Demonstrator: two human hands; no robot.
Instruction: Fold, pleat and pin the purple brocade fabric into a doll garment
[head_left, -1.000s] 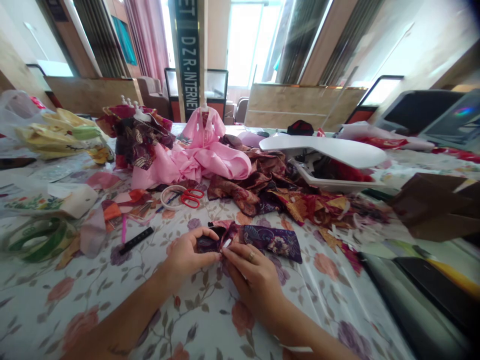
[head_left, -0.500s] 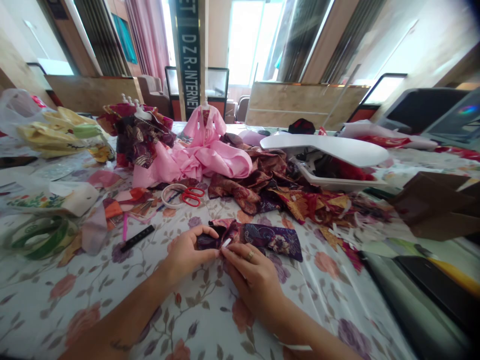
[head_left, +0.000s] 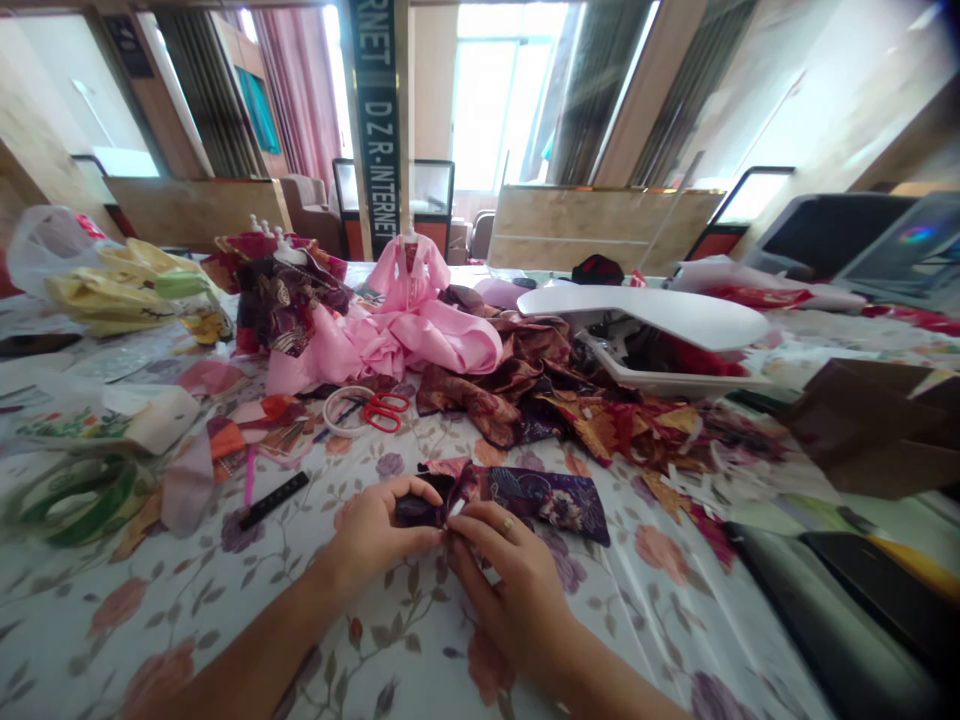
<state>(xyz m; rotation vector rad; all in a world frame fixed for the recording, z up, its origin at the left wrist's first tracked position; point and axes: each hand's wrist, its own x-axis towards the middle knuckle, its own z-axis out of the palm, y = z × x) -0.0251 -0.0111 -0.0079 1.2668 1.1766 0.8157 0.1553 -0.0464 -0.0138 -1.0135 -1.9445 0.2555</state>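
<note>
A purple patterned fabric piece (head_left: 547, 494) lies on the floral tablecloth (head_left: 180, 590) in front of me. My left hand (head_left: 375, 535) pinches its gathered left end between thumb and fingers. My right hand (head_left: 510, 585), a ring on one finger, meets it at the same spot and pinches the fabric's edge, where a small white bit shows between the fingertips. The rest of the fabric stretches out flat to the right.
Red-handled scissors (head_left: 386, 410) and a white tape ring (head_left: 343, 410) lie beyond my hands. A pink doll dress (head_left: 412, 310), a dark red doll dress (head_left: 281, 290), brocade scraps (head_left: 570, 400), a white tray (head_left: 652, 320), a black strip (head_left: 274, 500) and dark devices (head_left: 847, 600) surround them.
Both hands keep pinching the fabric's left end with small finger shifts. The camera has tilted up a little, so everything sits slightly lower in view.
</note>
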